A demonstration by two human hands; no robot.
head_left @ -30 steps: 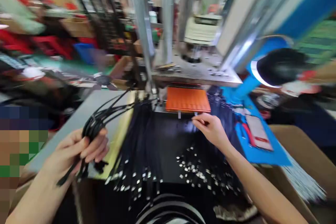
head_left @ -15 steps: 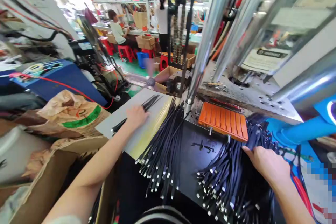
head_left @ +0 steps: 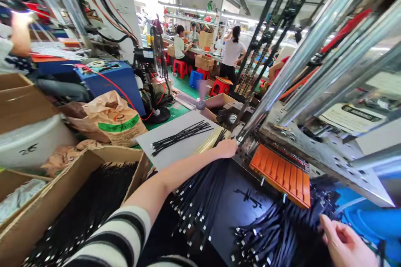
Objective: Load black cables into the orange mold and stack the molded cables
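Note:
My left hand [head_left: 226, 148] lies over the far end of a pile of black cables [head_left: 200, 200] with pale metal tips. Its fingers point down beside a steel post of the machine, and what they touch is hidden. My right hand [head_left: 346, 240] hovers at the lower right, thumb and fingers loosely curled and apart, nothing visible between them. Next to it lies a second pile of black cables [head_left: 269, 229], below an orange grooved block [head_left: 282, 175] on the machine. A small bundle of black cables [head_left: 181, 135] rests on a grey board [head_left: 166, 156].
A cardboard box [head_left: 138, 175] full of black strands stands at my left, with a paper sack [head_left: 115, 119] behind it. Steel posts [head_left: 300, 66] and a metal plate [head_left: 326, 146] of the machine rise on the right. Beyond a spinning fan [head_left: 200, 103], people work at benches.
My left hand has left the bundle on the grey board and moved right to the far end of the pile. My right hand has drawn back from the right pile. The view has turned left.

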